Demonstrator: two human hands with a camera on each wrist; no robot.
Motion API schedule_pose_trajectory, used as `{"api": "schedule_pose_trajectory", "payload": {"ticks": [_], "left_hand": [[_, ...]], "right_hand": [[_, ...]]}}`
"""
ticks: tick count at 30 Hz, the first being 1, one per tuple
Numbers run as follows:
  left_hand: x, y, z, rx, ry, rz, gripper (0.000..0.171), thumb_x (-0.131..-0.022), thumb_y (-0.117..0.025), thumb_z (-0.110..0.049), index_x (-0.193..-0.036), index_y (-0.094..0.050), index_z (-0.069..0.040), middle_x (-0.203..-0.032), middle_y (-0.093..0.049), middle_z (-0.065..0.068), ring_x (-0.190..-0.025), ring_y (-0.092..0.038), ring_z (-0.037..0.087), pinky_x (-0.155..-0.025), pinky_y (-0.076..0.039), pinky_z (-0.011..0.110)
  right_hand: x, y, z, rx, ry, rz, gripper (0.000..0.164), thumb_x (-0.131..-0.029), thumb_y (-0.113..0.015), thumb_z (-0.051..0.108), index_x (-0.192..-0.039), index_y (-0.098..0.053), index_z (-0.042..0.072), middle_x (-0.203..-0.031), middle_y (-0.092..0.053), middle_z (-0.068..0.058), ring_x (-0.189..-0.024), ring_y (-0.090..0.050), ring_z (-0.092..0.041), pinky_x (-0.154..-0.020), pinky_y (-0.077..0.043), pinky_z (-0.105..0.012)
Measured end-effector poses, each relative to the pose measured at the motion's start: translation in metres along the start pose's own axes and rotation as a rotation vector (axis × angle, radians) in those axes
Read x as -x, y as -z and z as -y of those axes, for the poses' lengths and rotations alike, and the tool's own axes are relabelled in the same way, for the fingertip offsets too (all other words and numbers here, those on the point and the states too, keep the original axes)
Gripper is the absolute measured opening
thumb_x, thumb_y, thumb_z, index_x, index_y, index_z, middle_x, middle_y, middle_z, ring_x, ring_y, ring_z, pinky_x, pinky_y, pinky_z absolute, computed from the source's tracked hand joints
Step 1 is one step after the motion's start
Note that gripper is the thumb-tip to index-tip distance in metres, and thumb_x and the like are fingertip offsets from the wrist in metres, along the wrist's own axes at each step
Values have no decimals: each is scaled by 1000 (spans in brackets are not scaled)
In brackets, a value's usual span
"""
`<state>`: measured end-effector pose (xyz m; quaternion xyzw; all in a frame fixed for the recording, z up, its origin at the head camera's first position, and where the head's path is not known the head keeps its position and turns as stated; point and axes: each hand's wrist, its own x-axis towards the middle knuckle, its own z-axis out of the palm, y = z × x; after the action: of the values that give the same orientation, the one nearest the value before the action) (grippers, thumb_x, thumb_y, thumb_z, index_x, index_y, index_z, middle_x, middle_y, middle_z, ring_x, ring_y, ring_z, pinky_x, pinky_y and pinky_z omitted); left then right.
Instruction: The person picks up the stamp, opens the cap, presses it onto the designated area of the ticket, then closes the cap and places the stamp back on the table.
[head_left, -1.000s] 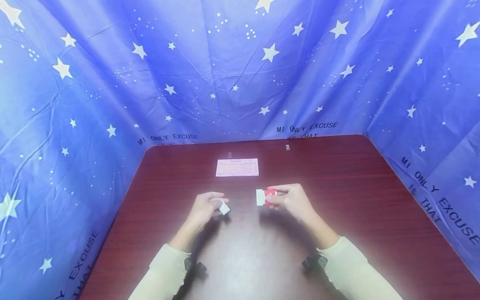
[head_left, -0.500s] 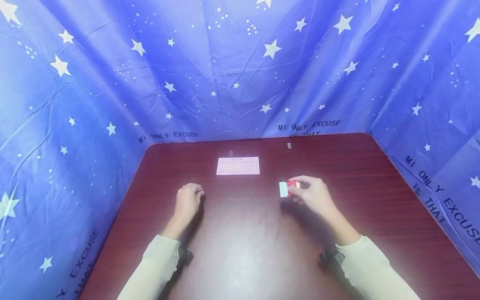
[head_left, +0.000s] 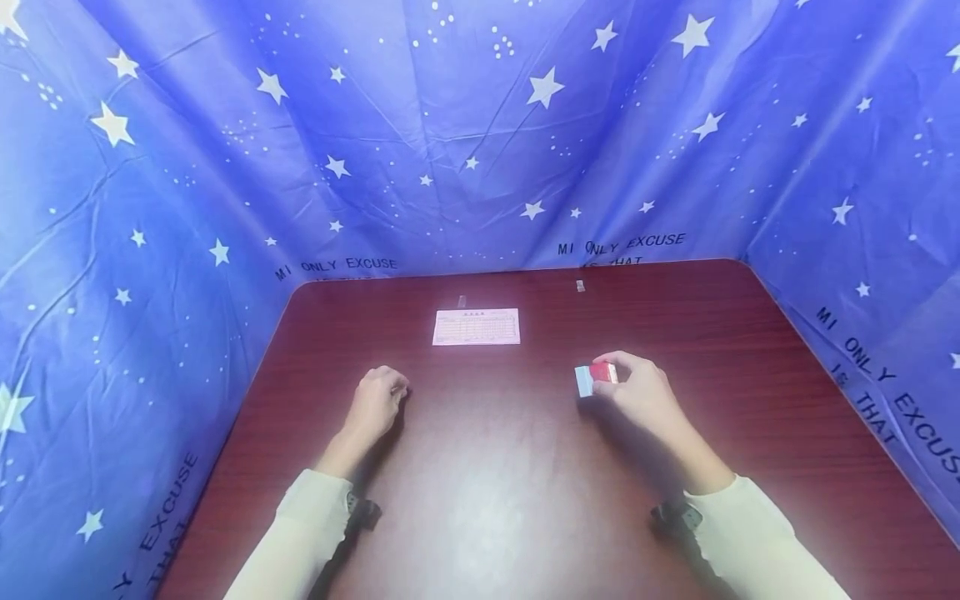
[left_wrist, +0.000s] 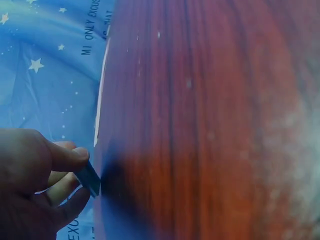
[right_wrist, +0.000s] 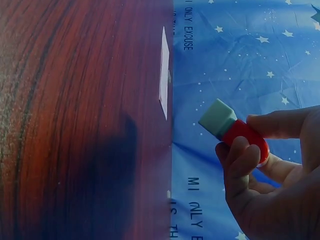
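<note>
My right hand (head_left: 641, 392) grips a stamp with a red handle and a pale block end (head_left: 584, 382), held above the table at right of centre. In the right wrist view the stamp (right_wrist: 242, 131) tilts, its pale block pointing up and left, with thumb and fingers round the red part. My left hand (head_left: 377, 400) is over the table at left of centre. The left wrist view shows it pinching a small flat cap (left_wrist: 88, 179) between thumb and fingers; from the head view the cap is hidden. A pink printed form (head_left: 476, 328) lies on the table beyond both hands.
The dark red wooden table (head_left: 480, 467) has rounded far corners. Two small clear strips, a left one (head_left: 462, 302) and a right one (head_left: 580, 286), lie near its far edge. A blue star-patterned curtain (head_left: 420, 150) surrounds the table. Black devices (head_left: 363, 512) sit at both wrists.
The hands have moved apart: the right hand carried the stamp rightward, and the left hand moved left and turned, hiding the cap from the head view. The form has stayed put.
</note>
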<state>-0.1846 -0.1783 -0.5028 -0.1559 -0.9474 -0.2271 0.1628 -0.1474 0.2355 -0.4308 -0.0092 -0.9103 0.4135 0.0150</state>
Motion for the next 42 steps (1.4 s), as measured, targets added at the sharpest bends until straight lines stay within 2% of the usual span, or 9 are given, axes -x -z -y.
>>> {"api": "schedule_pose_trajectory", "payload": {"ticks": [6, 15, 20, 23, 27, 30, 32, 36, 42], "left_hand": [[3, -2, 10, 10, -10, -22, 12, -81, -75, 9, -90, -75, 0, -91, -65, 11, -87, -65, 32, -82, -57, 45], [1, -2, 19, 0, -34, -21, 11, -78, -73, 11, -80, -74, 0, -91, -67, 13, -84, -63, 36, -79, -55, 49], [1, 0, 20, -33, -37, -5, 12, -79, -73, 11, -83, -74, 0, -96, -69, 14, -87, -62, 36, -80, -55, 48], [-5, 7, 13, -47, -38, 32, 11, -82, -74, 7, -90, -74, -1, -107, -69, 16, -96, -63, 38, -87, -54, 49], [-32, 19, -8, -97, -21, 204, 18, -89, -74, -8, -105, -74, -3, -121, -66, 17, -113, -59, 39, -99, -49, 51], [-66, 21, -17, -148, -41, 351, 26, -93, -72, -17, -115, -72, -4, -123, -65, 16, -117, -58, 37, -103, -48, 50], [-89, 15, -17, -169, -59, 411, 26, -94, -71, -17, -116, -72, -4, -121, -65, 16, -116, -59, 35, -101, -50, 48], [-122, -3, -9, -182, -61, 426, 25, -93, -71, -12, -116, -73, -3, -115, -67, 15, -111, -62, 32, -98, -52, 44], [-143, -26, -5, -186, -35, 427, 35, -91, -74, -13, -124, -70, -3, -122, -66, 14, -117, -61, 31, -104, -48, 42]], "right_hand": [[0, 1, -3, 8, -4, -13, 33, -84, -70, 15, -117, -70, 10, -89, -70, -10, -78, -61, -23, -69, -50, -34], [-1, 2, -4, 11, -9, -29, 33, -85, -70, 15, -117, -70, 8, -90, -70, -12, -79, -61, -25, -68, -49, -33], [-3, 1, -5, 6, -12, -23, 35, -84, -71, 15, -118, -70, 9, -89, -70, -12, -78, -62, -25, -67, -49, -33], [-3, 1, -8, 6, -14, -20, 35, -84, -71, 15, -119, -70, 9, -89, -71, -12, -77, -62, -25, -68, -49, -33], [-4, -1, -11, 3, -6, -22, 36, -85, -71, 15, -120, -69, 8, -90, -72, -13, -78, -64, -24, -68, -50, -33], [-7, -1, -8, 3, 13, -21, 35, -85, -72, 14, -119, -69, 6, -91, -72, -14, -79, -64, -25, -69, -50, -33], [-7, -1, -6, 5, 17, -17, 34, -86, -72, 14, -119, -69, 6, -92, -71, -14, -79, -64, -25, -69, -50, -34], [-4, -4, -2, 0, 15, -8, 34, -86, -71, 14, -120, -69, 8, -92, -71, -13, -78, -63, -24, -68, -51, -34], [2, -5, -3, 4, -10, 1, 34, -87, -71, 12, -120, -69, 10, -93, -70, -12, -80, -63, -24, -68, -51, -34]]}}
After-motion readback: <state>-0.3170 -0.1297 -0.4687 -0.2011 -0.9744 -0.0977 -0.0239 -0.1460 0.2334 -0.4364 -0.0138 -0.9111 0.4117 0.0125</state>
